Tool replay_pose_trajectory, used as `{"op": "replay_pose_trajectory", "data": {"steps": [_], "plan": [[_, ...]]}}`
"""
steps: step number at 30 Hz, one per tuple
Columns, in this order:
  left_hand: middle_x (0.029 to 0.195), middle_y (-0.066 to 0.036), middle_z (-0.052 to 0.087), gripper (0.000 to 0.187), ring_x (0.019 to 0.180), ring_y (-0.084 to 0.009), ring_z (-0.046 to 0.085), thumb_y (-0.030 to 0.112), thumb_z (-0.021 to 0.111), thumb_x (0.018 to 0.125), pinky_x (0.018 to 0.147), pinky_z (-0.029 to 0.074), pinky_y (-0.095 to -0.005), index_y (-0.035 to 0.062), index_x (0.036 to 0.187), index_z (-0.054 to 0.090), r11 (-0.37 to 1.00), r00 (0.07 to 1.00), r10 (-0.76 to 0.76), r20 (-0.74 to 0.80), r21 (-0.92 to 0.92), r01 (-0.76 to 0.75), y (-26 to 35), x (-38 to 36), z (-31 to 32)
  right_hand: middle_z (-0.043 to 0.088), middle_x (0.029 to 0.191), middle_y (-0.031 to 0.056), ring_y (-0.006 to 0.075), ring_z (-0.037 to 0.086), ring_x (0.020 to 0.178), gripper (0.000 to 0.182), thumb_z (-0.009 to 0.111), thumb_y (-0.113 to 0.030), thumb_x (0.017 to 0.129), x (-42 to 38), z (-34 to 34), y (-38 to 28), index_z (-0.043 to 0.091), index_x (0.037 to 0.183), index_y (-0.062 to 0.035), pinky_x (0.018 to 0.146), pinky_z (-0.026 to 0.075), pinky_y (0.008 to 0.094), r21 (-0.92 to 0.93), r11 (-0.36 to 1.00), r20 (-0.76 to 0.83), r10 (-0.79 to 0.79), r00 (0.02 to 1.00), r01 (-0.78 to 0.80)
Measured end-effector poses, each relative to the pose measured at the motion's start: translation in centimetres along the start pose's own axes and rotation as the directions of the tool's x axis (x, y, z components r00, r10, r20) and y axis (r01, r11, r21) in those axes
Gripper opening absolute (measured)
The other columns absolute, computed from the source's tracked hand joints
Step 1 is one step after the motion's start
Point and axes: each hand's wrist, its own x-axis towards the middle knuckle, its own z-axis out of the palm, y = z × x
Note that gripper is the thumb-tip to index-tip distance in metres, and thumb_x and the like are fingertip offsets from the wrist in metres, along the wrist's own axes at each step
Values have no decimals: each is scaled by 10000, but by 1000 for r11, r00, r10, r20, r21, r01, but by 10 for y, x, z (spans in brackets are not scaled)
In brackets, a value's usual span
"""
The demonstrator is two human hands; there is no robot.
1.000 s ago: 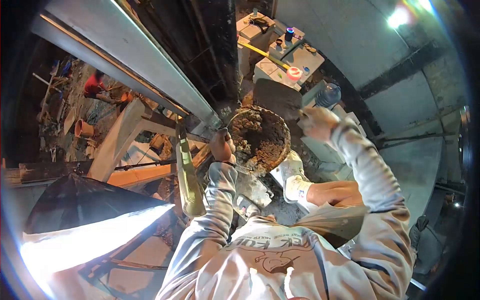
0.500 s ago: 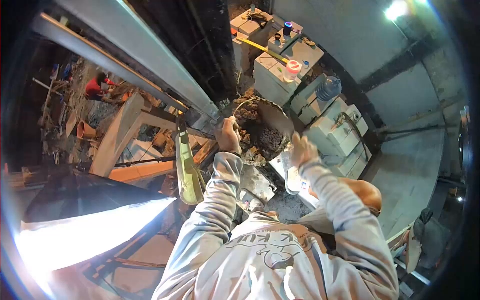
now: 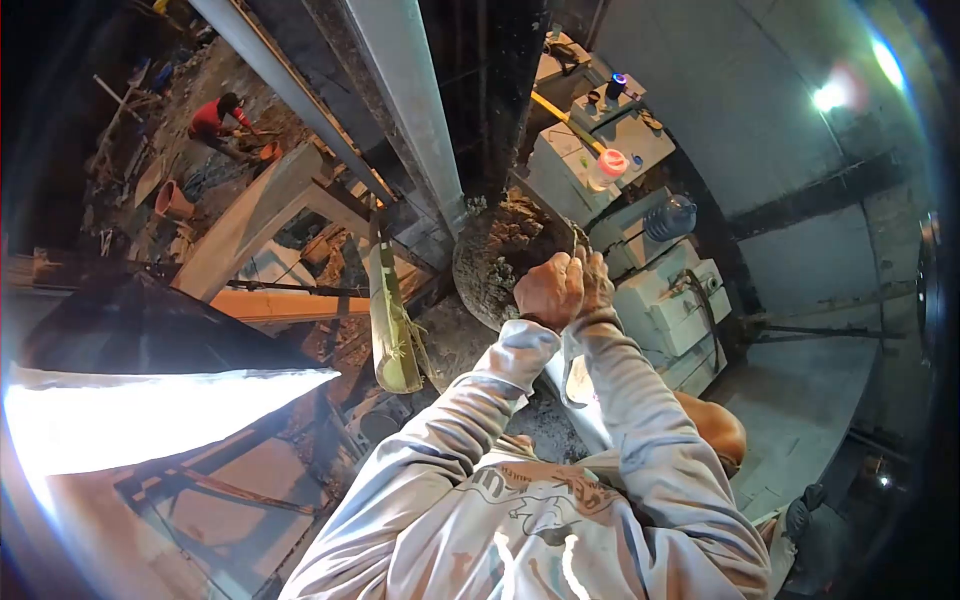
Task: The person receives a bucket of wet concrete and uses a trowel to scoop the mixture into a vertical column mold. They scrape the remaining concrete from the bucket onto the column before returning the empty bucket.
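Observation:
In the head view, a round, mud-crusted bucket (image 3: 490, 262) with dark, lumpy material inside is tilted in front of me. My left hand (image 3: 549, 291) is closed near its right rim, fingers curled; whatever is inside the grip is hidden. Right beside it, my right hand (image 3: 596, 281) is closed at the same side of the bucket, its fingers partly covered by my left hand. A steel beam (image 3: 405, 100) runs down to just behind the bucket.
Pale blocks (image 3: 655, 300) stand at the right, with a clear jug (image 3: 670, 217) and a pink-lidded container (image 3: 607, 170) on them. A green curved piece (image 3: 390, 330) hangs left of the bucket. A bright lamp (image 3: 160, 415) is lower left. A person in red (image 3: 215, 122) crouches far below.
My left hand has moved right, from the bucket's left rim to beside my right hand. The bucket has tipped, and the view has shifted.

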Motion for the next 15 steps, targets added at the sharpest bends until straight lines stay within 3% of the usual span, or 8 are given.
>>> {"op": "replay_pose_trajectory", "data": {"steps": [3,4,6,8,9,12,14,15], "plan": [[726,-214,585,318,727,-413,566,347,447,837,647,438,-483,70,715,543,999,1000,21,16,39,-21,0,6,-7,496,870,126,319,540,799,300,471,-260,812,24,8,1,470,1083,-129,650,463,424,91,993,134,-85,987,73],[726,-214,585,318,727,-413,566,347,447,837,647,438,-483,70,715,543,999,1000,18,9,43,-18,0,5,-6,512,862,122,313,557,805,303,470,-267,825,33,0,-3,464,1100,-137,655,462,424,107,994,252,-5,968,-23],[729,-217,581,325,721,-417,562,344,452,838,645,434,-479,60,699,528,1000,999,13,32,-21,-12,2,4,-4,533,859,124,309,573,807,266,473,-278,836,47,24,21,492,1057,-131,662,465,427,78,983,237,-179,955,165],[733,-222,578,325,720,-421,558,339,457,838,642,429,-475,54,698,524,999,999,11,46,-45,-8,-1,4,-1,544,874,135,314,578,805,232,479,-269,837,55,0,26,503,1008,-114,679,471,427,-8,955,292,-280,914,295],[734,-223,578,323,726,-420,557,337,461,837,643,428,-474,52,700,525,998,998,19,66,-58,-15,0,5,-2,542,872,128,306,580,799,210,488,-230,814,63,0,25,504,982,-106,672,478,412,-82,975,343,-167,924,207],[734,-221,577,317,736,-414,558,337,469,837,647,427,-466,53,718,543,997,996,10,92,-79,-3,4,5,-6,528,833,92,278,569,800,215,547,-149,729,57,-39,40,485,930,-107,651,469,380,-101,841,298,-484,822,532],[736,-226,576,316,746,-422,552,338,477,835,655,426,-466,52,729,560,995,997,-9,75,-102,17,5,6,-7,519,831,87,273,565,797,224,560,-130,709,48,-49,55,478,917,-112,647,465,374,-138,809,316,-510,800,571],[700,-199,586,308,678,-381,570,322,484,833,628,429,-432,48,719,570,998,999,12,33,-70,-9,2,5,-5,510,830,83,268,562,795,238,573,-111,690,41,-55,57,471,905,-117,643,461,369,-171,777,338,-532,777,606]]}}
